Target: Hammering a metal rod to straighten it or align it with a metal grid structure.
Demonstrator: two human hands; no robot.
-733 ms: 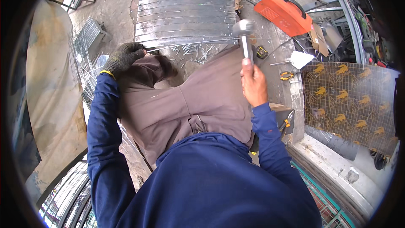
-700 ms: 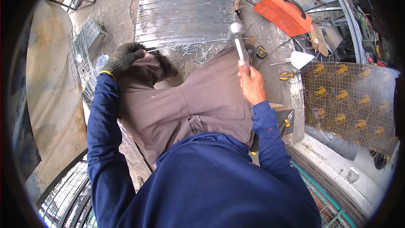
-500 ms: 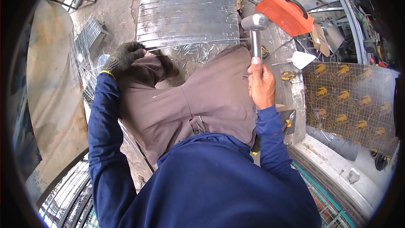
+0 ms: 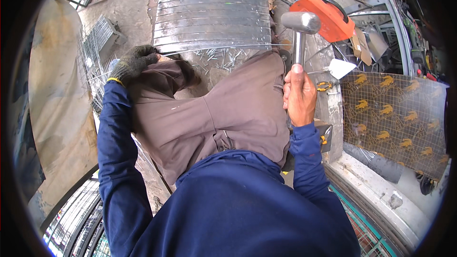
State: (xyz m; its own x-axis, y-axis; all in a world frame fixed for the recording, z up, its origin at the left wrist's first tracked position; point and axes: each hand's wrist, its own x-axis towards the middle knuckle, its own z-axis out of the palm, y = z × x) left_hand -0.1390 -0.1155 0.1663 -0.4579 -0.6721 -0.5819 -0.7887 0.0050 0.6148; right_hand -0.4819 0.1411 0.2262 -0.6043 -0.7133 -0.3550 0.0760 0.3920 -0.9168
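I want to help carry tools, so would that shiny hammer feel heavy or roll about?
The metal hammer likely feels heavy, because its thick head looks metallic. It would probably be top-heavy, with that bulky head on a slimmer shaft. It might roll a little if pushed, since the head looks rounded.

A navy-blue, long-sleeved cloth top [image 4: 247, 204] has wrinkled sleeves [image 4: 117, 154], the right one bearing a small reddish mark [image 4: 312, 155]. Below it are loose, creased brown fabric trousers [image 4: 245, 95]. A dark grey-green knitted glove [image 4: 133, 63] with a yellow-edged cuff [image 4: 115, 81] covers the left hand [image 4: 134, 62].
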